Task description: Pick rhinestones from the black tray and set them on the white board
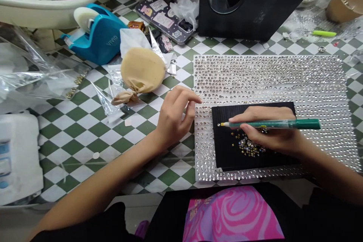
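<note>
My right hand (pixel 272 126) is closed around a green pen-shaped picking tool (pixel 307 124) with a clear barrel and a yellowish tip. Its tip points left and meets, or nearly meets, a single small rhinestone (pixel 218 124) on a black tray (pixel 227 155). A loose pile of rhinestones (pixel 251 146) lies on that tray, partly under my right hand. Beneath the tray is a white sheet (pixel 269 79) covered in rows of silver rhinestones. At the sheet's left edge rests my left hand (pixel 177 115), fingers loosely bent and thumb apart, with nothing visible in it.
On the checkered tablecloth (pixel 93 128) lie a knotted beige pouch (pixel 143 70), a blue tape dispenser (pixel 98 39) and clear plastic bags (pixel 42 72). Behind the sheet stand a black holder (pixel 252 11), a patterned phone (pixel 164 19) and a brown cup (pixel 344 2).
</note>
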A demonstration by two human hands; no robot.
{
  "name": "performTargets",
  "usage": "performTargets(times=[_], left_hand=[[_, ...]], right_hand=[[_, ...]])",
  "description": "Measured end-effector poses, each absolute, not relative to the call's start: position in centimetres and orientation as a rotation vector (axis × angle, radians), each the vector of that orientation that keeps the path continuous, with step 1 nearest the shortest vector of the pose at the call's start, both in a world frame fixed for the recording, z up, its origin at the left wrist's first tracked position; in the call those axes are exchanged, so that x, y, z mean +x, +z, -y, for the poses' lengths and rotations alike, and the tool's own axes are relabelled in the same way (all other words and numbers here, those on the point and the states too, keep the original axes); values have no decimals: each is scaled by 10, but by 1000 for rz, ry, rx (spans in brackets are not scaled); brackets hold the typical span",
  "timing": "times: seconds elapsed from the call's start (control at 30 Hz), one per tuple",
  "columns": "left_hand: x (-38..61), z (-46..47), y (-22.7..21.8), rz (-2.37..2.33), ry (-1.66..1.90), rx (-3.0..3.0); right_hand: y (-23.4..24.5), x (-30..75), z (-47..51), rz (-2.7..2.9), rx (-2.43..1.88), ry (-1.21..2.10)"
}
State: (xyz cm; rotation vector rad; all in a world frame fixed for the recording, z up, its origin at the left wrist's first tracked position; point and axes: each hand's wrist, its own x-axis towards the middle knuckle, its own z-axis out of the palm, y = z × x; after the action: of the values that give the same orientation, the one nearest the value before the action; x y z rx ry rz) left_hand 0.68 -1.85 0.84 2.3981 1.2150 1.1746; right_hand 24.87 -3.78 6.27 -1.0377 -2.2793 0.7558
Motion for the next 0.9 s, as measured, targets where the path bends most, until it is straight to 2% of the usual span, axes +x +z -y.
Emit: performTargets(times=[0.43,0.63,0.9], left_hand=[[-1,6,6,-1366,1305,2203],[-4,0,-1,-1398,1260,1995],[-6,-3,-3,-1373,1190,1939]], right_hand=[[68,254,35,2204,-1112,733],[73,250,13,2116,-1202,823],[55,220,-23,2158,-1119,932]])
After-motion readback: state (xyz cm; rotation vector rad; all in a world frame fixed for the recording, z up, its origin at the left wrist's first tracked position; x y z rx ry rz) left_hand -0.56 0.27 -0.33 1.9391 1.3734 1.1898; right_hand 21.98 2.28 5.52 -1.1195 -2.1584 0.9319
